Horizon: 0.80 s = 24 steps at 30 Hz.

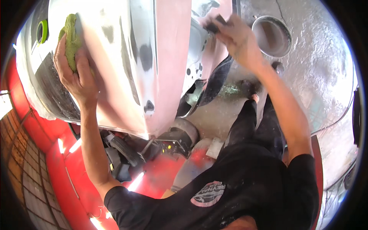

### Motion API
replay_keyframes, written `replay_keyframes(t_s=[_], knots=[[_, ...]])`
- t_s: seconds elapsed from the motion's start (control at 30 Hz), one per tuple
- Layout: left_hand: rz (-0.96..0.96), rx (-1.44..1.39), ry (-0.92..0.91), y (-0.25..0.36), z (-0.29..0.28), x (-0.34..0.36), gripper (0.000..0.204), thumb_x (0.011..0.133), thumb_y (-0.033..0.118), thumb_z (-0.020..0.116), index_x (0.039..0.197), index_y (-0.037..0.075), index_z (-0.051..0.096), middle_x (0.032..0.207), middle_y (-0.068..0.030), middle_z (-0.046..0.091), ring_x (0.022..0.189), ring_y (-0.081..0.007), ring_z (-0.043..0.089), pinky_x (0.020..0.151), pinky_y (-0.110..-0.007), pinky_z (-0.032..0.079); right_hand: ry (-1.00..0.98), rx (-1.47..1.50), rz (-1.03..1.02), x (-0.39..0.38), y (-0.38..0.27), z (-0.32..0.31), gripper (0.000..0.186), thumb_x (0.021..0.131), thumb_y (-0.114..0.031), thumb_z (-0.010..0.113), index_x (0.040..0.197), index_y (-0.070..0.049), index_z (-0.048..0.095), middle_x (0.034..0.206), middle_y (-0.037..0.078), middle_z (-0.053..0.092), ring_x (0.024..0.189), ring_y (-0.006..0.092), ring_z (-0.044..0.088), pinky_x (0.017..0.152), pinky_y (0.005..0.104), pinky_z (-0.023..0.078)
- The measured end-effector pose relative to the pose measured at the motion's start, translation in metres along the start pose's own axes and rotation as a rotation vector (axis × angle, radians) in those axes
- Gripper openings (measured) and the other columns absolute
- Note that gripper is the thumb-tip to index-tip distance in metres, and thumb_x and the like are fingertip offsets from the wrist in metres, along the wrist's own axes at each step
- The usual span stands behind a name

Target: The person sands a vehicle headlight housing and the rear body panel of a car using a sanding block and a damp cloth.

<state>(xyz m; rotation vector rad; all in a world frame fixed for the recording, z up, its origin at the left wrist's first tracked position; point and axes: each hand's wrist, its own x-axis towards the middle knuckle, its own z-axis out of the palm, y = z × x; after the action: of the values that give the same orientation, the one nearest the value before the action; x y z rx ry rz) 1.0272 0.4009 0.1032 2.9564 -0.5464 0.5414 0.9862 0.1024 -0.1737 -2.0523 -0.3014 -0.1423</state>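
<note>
A car body panel [170, 73] stretches away in front of me, with pink filler or primer, white paint and dark bare patches on it. My left hand [78, 73] is closed round a damp-looking olive-green cloth or sponge [72, 42] and rests against the panel's upper left part. Over at the panel's right side, my right hand [239, 40] grips a small dark block [214, 25], which looks like a sanding block. Motion blurs that hand, and its fingers partly cover the block. Near the right hand, the lower panel shows several dark spots.
A round bucket [272, 37] stands on the wet concrete floor [314, 69], right of my right hand. A roll of green tape [42, 31] is at the far left of the car. Black trim [217, 82] hangs from the panel's lower edge. A wheel [124, 149] lies behind the car's end.
</note>
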Motion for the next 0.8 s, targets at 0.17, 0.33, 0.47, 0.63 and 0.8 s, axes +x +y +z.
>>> replay_keyframes(t_s=[0.17, 0.33, 0.47, 0.63, 0.8], knots=[[0.105, 0.106, 0.001, -0.004, -0.002, 0.003, 0.043, 0.101, 0.01, 0.058, 0.142, -0.002, 0.059, 0.144, -0.0224, 0.058, 0.133, -0.035, 0.054, 0.112, -0.046, 0.043, 0.022, -0.005, 0.012, 0.003, -0.005, -0.004, 0.038, 0.091, -0.016, 0.075, 0.128, -0.015, 0.077, 0.097, 0.014, 0.058, 0.092, 0.034, 0.065, 0.08, 0.0437, 0.055], [0.097, 0.057, 0.053, -0.007, -0.002, -0.001, 0.035, 0.101, 0.009, 0.061, 0.134, -0.003, 0.062, 0.142, -0.0226, 0.059, 0.134, -0.0363, 0.054, 0.113, -0.046, 0.042, 0.012, -0.03, 0.004, 0.015, 0.021, 0.006, 0.038, 0.091, -0.018, 0.075, 0.129, -0.016, 0.077, 0.098, 0.017, 0.059, 0.091, 0.0368, 0.066, 0.081, 0.045, 0.056], [0.018, -0.093, 0.038, -0.01, 0.006, 0.004, 0.031, 0.102, 0.008, 0.062, 0.13, -0.004, 0.063, 0.137, -0.022, 0.062, 0.128, -0.0349, 0.058, 0.111, -0.045, 0.045, 0.139, 0.151, 0.109, 0.034, 0.08, 0.009, 0.026, 0.093, -0.012, 0.075, 0.117, -0.001, 0.077, 0.104, 0.022, 0.07, 0.099, 0.0341, 0.067, 0.086, 0.0445, 0.054], [0.025, 0.034, 0.076, -0.007, -0.004, -0.007, 0.029, 0.102, 0.008, 0.064, 0.129, -0.003, 0.063, 0.134, -0.0204, 0.064, 0.118, -0.0296, 0.063, 0.102, -0.041, 0.05, 0.13, 0.075, -0.09, -0.011, 0.03, -0.014, 0.039, 0.092, -0.016, 0.075, 0.131, -0.015, 0.075, 0.096, 0.017, 0.06, 0.088, 0.0359, 0.065, 0.078, 0.0453, 0.053], [-0.044, 0.079, 0.07, 0.01, 0.002, -0.004, 0.035, 0.102, 0.009, 0.063, 0.136, -0.003, 0.062, 0.133, -0.0204, 0.064, 0.117, -0.0304, 0.064, 0.101, -0.042, 0.05, 0.026, 0.104, -0.028, 0.027, 0.029, -0.002, 0.041, 0.093, -0.016, 0.075, 0.134, -0.017, 0.073, 0.098, 0.016, 0.058, 0.085, 0.0359, 0.064, 0.076, 0.0465, 0.051]])
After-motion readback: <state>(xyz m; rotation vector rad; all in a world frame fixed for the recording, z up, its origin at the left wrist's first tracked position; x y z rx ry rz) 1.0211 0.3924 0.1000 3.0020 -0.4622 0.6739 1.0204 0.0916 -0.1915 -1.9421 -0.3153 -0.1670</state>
